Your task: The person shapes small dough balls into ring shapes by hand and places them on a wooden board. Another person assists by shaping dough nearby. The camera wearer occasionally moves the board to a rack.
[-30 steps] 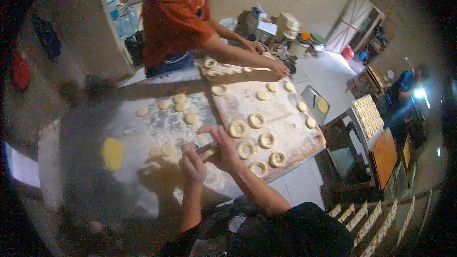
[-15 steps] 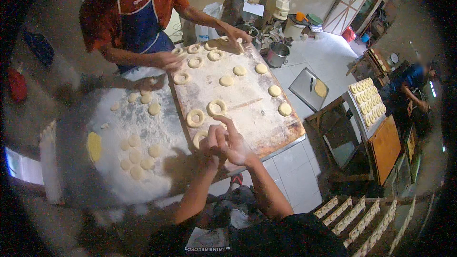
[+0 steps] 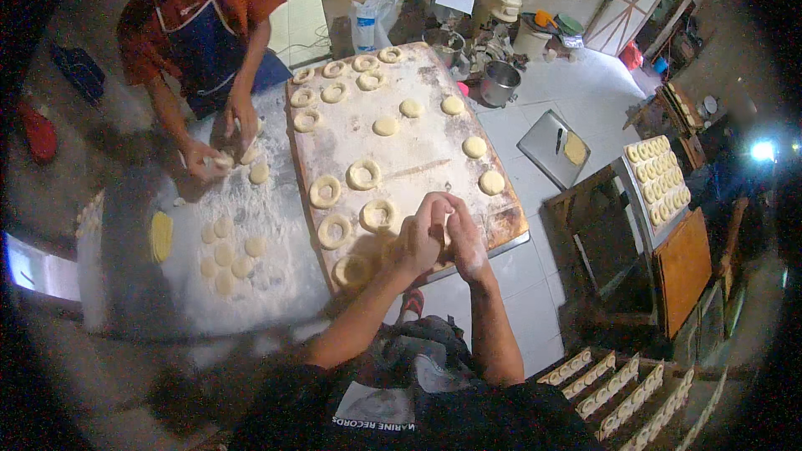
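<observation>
My left hand [image 3: 420,240] and my right hand [image 3: 468,249] are cupped together over the near edge of a floured wooden board [image 3: 426,192]. Their fingers close around a pale piece of dough [image 3: 447,238], mostly hidden between them. Just left of my hands lie a dough ring [image 3: 378,215] and a shaded dough ring [image 3: 352,270]. More rings lie along the board's left side and far end. Several flat dough discs, among them one disc [image 3: 491,182] near the right edge, rest on the flour.
A co-worker's hands [image 3: 219,154] handle dough over the floured metal table [image 3: 288,234] at left, where several dough rounds [image 3: 224,252] lie. On the right stand a tray of dough rings [image 3: 656,179] and a rack of filled trays [image 3: 622,388]. A metal pot [image 3: 499,83] sits on the floor.
My hands have shifted right along the board's near edge, and their fingers have come closer together. The co-worker has moved from the board's far end to the dough on the metal table.
</observation>
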`<state>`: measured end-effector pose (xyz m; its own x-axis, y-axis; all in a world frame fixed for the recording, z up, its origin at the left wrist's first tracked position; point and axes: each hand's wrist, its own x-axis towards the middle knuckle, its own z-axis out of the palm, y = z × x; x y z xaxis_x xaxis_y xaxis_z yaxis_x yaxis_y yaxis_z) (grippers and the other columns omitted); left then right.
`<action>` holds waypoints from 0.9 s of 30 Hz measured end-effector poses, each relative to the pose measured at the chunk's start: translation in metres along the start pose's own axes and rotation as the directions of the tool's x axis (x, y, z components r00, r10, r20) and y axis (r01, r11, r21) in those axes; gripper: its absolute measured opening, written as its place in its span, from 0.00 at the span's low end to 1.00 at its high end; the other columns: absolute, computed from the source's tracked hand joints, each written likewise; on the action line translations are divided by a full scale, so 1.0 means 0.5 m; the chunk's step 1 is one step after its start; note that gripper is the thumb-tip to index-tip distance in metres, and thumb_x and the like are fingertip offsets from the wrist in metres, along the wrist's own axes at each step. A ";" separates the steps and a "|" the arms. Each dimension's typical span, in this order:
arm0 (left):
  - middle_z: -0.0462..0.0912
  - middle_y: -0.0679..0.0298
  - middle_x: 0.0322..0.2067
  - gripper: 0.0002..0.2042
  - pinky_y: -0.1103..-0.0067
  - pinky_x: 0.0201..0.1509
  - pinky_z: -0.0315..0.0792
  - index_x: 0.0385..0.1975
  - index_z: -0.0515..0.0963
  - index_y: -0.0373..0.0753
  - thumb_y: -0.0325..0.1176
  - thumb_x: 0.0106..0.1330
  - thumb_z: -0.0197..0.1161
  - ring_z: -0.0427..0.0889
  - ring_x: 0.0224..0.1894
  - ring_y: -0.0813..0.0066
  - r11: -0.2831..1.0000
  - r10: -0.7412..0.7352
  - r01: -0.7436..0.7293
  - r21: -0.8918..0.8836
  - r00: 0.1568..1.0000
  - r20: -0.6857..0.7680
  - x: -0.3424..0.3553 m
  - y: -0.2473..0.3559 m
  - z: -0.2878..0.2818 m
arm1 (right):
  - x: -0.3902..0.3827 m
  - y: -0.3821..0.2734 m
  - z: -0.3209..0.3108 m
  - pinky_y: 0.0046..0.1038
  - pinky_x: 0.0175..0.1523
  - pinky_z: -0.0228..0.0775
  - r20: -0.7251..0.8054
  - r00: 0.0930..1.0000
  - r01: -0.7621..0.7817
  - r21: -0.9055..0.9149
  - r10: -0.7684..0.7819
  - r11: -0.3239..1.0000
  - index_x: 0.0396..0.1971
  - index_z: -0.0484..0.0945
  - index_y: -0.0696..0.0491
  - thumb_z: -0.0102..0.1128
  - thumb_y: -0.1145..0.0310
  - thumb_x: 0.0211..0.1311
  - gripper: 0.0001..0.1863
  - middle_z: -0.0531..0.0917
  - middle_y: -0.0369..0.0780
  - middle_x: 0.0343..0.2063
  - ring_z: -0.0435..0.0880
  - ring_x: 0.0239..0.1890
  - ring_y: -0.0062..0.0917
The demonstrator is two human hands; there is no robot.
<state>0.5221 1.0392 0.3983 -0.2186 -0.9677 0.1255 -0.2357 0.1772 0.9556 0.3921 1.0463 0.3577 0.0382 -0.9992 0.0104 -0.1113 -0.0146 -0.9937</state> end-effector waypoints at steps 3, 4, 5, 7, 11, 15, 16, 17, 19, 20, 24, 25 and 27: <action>0.79 0.41 0.38 0.13 0.58 0.43 0.74 0.45 0.69 0.37 0.41 0.75 0.45 0.81 0.40 0.43 0.970 -0.021 0.027 0.240 0.999 -0.031 0.030 0.016 0.013 | 0.017 0.020 -0.020 0.29 0.33 0.72 -0.235 0.923 0.253 -0.222 -0.303 0.942 0.67 0.56 0.56 0.52 0.46 0.67 0.37 0.81 0.42 0.28 0.79 0.25 0.29; 0.79 0.39 0.39 0.14 0.56 0.44 0.74 0.46 0.69 0.37 0.41 0.75 0.45 0.81 0.40 0.41 0.930 -0.039 0.045 0.364 0.999 -0.023 0.035 0.018 0.011 | 0.027 0.020 -0.021 0.32 0.37 0.73 -0.263 0.943 0.108 -0.333 -0.202 0.937 0.67 0.55 0.57 0.53 0.48 0.67 0.38 0.81 0.45 0.30 0.80 0.29 0.34; 0.78 0.39 0.49 0.24 0.54 0.53 0.72 0.62 0.65 0.42 0.49 0.73 0.47 0.78 0.50 0.37 0.816 -0.277 0.229 0.532 0.961 0.012 0.059 0.017 0.002 | 0.020 0.014 -0.032 0.36 0.44 0.73 -0.273 0.961 -0.145 -0.354 0.046 0.924 0.66 0.55 0.59 0.55 0.50 0.65 0.39 0.81 0.50 0.35 0.81 0.36 0.40; 0.74 0.39 0.54 0.26 0.52 0.56 0.69 0.64 0.63 0.43 0.49 0.71 0.49 0.74 0.55 0.38 0.717 -0.247 0.196 0.669 0.969 -0.019 0.061 0.009 -0.015 | 0.011 0.002 -0.044 0.41 0.51 0.72 -0.325 0.941 -0.223 -0.405 0.088 0.887 0.66 0.55 0.61 0.60 0.54 0.61 0.40 0.81 0.56 0.39 0.82 0.44 0.46; 0.71 0.45 0.55 0.31 0.53 0.60 0.66 0.66 0.62 0.44 0.48 0.65 0.59 0.70 0.59 0.44 0.624 -0.282 0.075 0.778 0.950 0.134 0.024 -0.018 -0.038 | -0.020 0.002 -0.048 0.44 0.49 0.72 -0.096 0.989 -0.149 -0.626 0.114 0.765 0.65 0.57 0.61 0.63 0.59 0.57 0.40 0.79 0.57 0.45 0.80 0.46 0.49; 0.73 0.48 0.52 0.32 0.58 0.56 0.70 0.66 0.63 0.42 0.44 0.62 0.63 0.74 0.55 0.48 0.658 -0.158 -0.089 0.748 0.955 0.252 0.008 -0.025 -0.050 | -0.020 0.040 -0.031 0.47 0.57 0.67 -0.096 0.995 -0.074 -0.743 0.004 0.666 0.66 0.59 0.58 0.62 0.59 0.57 0.39 0.76 0.56 0.51 0.76 0.52 0.53; 0.75 0.49 0.50 0.30 0.58 0.53 0.72 0.64 0.65 0.41 0.43 0.63 0.61 0.76 0.52 0.49 0.628 -0.131 -0.132 0.767 0.953 0.272 0.011 -0.020 -0.053 | -0.017 0.045 -0.028 0.47 0.60 0.65 -0.081 0.997 -0.053 -0.788 -0.018 0.614 0.66 0.58 0.58 0.61 0.59 0.57 0.39 0.75 0.55 0.54 0.74 0.55 0.53; 0.76 0.50 0.48 0.28 0.59 0.50 0.73 0.63 0.66 0.40 0.42 0.63 0.60 0.78 0.49 0.51 0.608 -0.116 -0.159 0.778 0.951 0.285 0.008 -0.015 -0.065 | -0.014 0.045 -0.023 0.46 0.63 0.63 -0.045 0.999 -0.027 -0.838 -0.020 0.546 0.66 0.58 0.58 0.61 0.59 0.58 0.39 0.73 0.55 0.57 0.72 0.58 0.53; 0.77 0.44 0.48 0.30 0.49 0.56 0.68 0.64 0.65 0.40 0.39 0.61 0.62 0.75 0.54 0.44 0.746 -0.017 -0.201 0.634 0.947 0.321 -0.007 -0.002 -0.097 | -0.013 0.028 -0.010 0.42 0.63 0.63 -0.059 0.992 -0.106 -0.853 0.107 0.512 0.64 0.62 0.59 0.61 0.60 0.58 0.36 0.72 0.52 0.59 0.72 0.59 0.47; 0.75 0.40 0.50 0.31 0.47 0.57 0.66 0.65 0.64 0.38 0.39 0.62 0.61 0.73 0.55 0.40 0.721 -0.243 -0.093 0.687 0.894 0.376 -0.001 0.004 -0.103 | -0.013 0.013 0.001 0.40 0.60 0.65 -0.052 0.997 -0.077 -0.757 0.058 0.648 0.61 0.65 0.58 0.61 0.60 0.58 0.32 0.75 0.50 0.54 0.74 0.55 0.44; 0.74 0.38 0.47 0.28 0.59 0.56 0.69 0.62 0.67 0.35 0.31 0.60 0.61 0.74 0.53 0.40 0.875 -0.098 0.102 0.473 0.995 -0.033 -0.122 -0.053 -0.212 | 0.009 -0.047 0.148 0.36 0.48 0.72 -0.022 1.000 0.001 -0.584 -0.016 0.812 0.50 0.75 0.57 0.60 0.63 0.61 0.20 0.85 0.44 0.36 0.83 0.41 0.36; 0.75 0.39 0.46 0.26 0.60 0.56 0.69 0.59 0.68 0.35 0.30 0.59 0.61 0.75 0.51 0.42 0.858 -0.249 0.267 0.438 0.963 -0.100 -0.142 -0.091 -0.255 | 0.027 -0.056 0.210 0.38 0.48 0.72 0.173 0.985 0.106 -0.517 -0.018 0.849 0.50 0.75 0.56 0.59 0.64 0.61 0.19 0.85 0.46 0.37 0.83 0.40 0.40; 0.78 0.42 0.41 0.22 0.60 0.52 0.71 0.53 0.71 0.34 0.29 0.58 0.62 0.78 0.48 0.45 0.792 -0.278 0.420 0.444 0.894 -0.350 -0.212 -0.173 -0.348 | 0.063 -0.053 0.362 0.37 0.45 0.75 0.468 0.883 0.302 -0.508 -0.036 0.807 0.47 0.78 0.55 0.58 0.66 0.62 0.15 0.85 0.48 0.36 0.85 0.40 0.41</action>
<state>0.7304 1.0953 0.3487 0.2017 -0.9776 -0.0600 -0.6986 -0.1865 0.6908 0.5762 1.0219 0.3642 0.5026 -0.8645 -0.0076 -0.5827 -0.3322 -0.7417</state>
